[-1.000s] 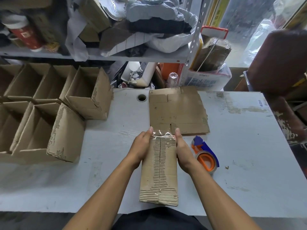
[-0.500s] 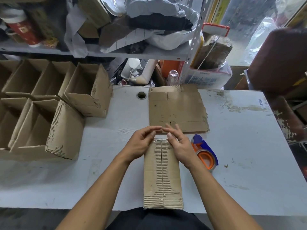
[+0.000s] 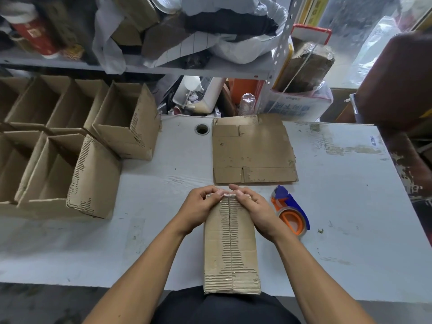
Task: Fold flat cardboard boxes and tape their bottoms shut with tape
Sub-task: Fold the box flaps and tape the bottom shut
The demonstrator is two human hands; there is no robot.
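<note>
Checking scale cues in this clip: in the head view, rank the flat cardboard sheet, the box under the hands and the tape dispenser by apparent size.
1. Flat cardboard sheet.
2. Box, close behind it; it is nearer the camera, so this order is unsure.
3. Tape dispenser, plainly smallest.

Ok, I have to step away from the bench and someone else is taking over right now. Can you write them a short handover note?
Left hand and right hand: both grip the far end of the box, fingers curled over the tape end there.
The box lies bottom up at the table's near edge; clear tape runs along its centre seam.
Tape dispenser lies just right of the box, untouched.
One flat cardboard blank waits beyond the hands.
Finished open boxes are stacked on the left.
Left: set this box with the others, then fold and tape the blank.
</note>
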